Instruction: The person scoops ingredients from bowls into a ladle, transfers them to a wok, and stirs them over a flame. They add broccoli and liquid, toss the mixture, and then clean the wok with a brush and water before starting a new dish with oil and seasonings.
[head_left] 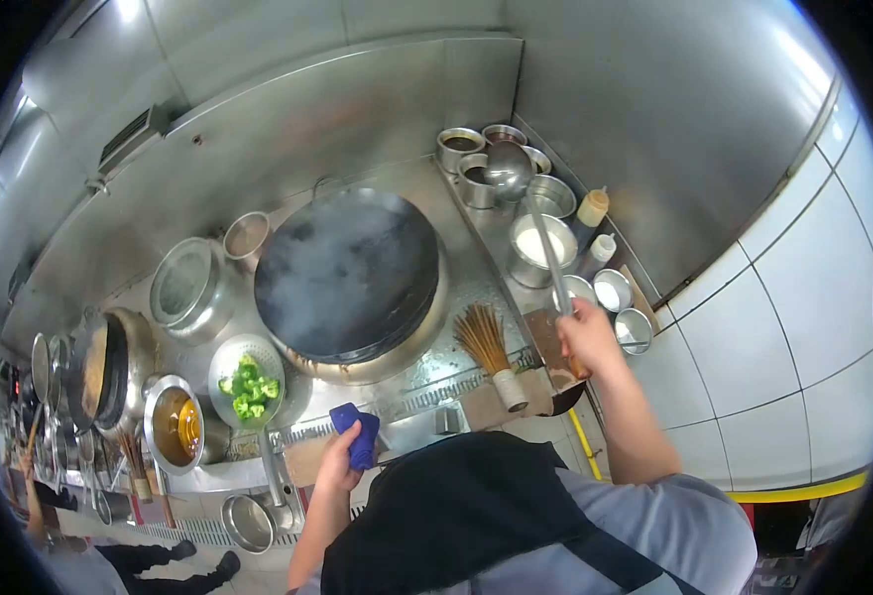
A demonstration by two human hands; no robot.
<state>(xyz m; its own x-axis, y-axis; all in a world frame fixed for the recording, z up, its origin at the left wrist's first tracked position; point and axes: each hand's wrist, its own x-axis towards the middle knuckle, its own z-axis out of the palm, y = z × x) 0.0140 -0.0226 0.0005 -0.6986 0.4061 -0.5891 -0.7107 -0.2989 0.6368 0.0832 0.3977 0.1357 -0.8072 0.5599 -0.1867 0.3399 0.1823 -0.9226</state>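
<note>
My right hand [585,340] is wrapped round the handle of a metal ladle [509,169], whose bowl hangs over metal pots of dark sauce at the back right. My left hand [342,456] grips a folded blue cloth [355,436] in front of the stove. Behind the cloth, a black wok [347,273] gives off steam or smoke on the burner. Left of the cloth, green broccoli [249,388] lies in a perforated strainer [221,362]. A bamboo brush [488,347] rests between the wok and my right hand.
A pot of yellow oil [174,424] and a lidded pot [183,286] stand left. White powder fills a pot [542,248] near squeeze bottles [592,208] on the right. An empty metal pan [249,523] is low left. Another person's legs [164,560] show at lower left.
</note>
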